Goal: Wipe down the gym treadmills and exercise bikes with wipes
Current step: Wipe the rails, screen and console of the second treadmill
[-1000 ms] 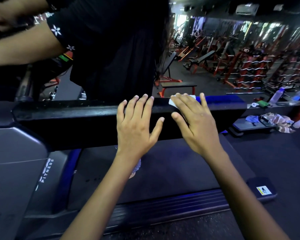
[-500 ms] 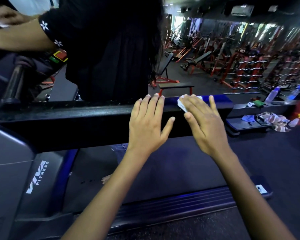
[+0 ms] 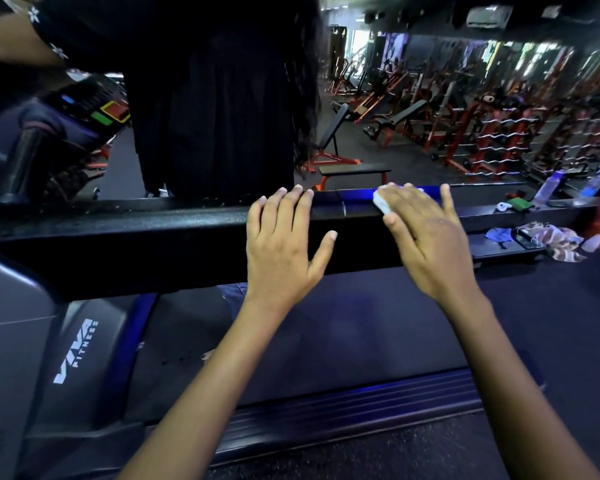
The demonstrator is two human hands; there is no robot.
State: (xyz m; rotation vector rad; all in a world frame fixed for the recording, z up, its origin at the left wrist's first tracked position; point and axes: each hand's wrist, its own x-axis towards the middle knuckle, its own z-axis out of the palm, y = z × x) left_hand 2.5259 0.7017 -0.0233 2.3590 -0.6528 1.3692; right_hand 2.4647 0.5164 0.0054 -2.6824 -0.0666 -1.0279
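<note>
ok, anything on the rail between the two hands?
Head view: only bare handrail between left hand and right hand, which presses the wipe.

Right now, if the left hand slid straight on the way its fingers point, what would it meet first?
Probably the black dress of the person standing just beyond the black treadmill handrail under the left hand; depth is unclear.

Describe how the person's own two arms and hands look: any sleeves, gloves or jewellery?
Both forearms are bare up to the frame edge, with no sleeve in view. The left hand and the right hand wear no gloves, and no rings, watch or bracelet are visible. The fingernails are short and look unpainted.
</note>
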